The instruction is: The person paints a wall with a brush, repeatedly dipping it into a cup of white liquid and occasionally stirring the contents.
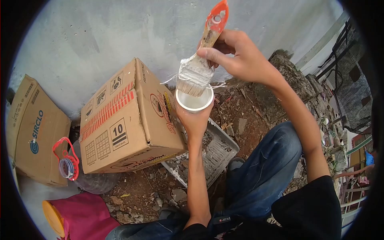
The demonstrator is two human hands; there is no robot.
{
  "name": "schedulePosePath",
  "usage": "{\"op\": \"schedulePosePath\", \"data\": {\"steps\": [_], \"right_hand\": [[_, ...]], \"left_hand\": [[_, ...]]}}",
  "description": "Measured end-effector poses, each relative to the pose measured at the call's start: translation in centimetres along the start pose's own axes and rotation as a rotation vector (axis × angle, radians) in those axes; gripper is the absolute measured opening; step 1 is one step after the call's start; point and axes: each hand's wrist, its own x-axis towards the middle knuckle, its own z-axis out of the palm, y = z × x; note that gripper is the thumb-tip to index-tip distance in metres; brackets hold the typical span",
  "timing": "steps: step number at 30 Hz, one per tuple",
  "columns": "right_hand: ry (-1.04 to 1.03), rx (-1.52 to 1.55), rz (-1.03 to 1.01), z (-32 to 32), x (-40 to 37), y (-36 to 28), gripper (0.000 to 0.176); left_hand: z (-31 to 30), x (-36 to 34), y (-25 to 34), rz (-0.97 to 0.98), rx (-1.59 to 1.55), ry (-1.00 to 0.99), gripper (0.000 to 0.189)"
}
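Observation:
My right hand (236, 56) is closed round the wooden handle of a paintbrush (197, 72), whose red end points up. White paint coats its metal band, and the bristles point down over the mouth of a white cup (195, 105). Bristle tips overlap the cup's far rim; whether they touch it, I cannot tell. Beneath the brush, my left hand (193, 122) is wrapped round the cup and holds it upright, its opening facing me. A pale, whitish inside shows in the cup.
A grey-white wall (120, 32) rises ahead. Cardboard boxes (116, 124) (38, 132) stand left, beside a clear plastic bottle (96, 182). A grey tray (222, 146) lies on rubble-strewn soil below my hands. A magenta cloth (86, 214) is lower left; rocks (290, 76) lie right.

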Motion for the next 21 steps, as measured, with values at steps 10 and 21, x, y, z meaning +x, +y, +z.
{"op": "schedulePosePath", "data": {"steps": [10,21], "right_hand": [[-0.218,-0.222,-0.083,1.2,-0.4,0.7,0.024],[-0.407,-0.227,-0.016,3.5,-0.9,1.0,0.022]], "left_hand": [[0.6,0.1,0.3,0.165,0.023,0.027,0.079],[-0.1,-0.1,0.8,0.275,0.095,0.128,0.083]]}}
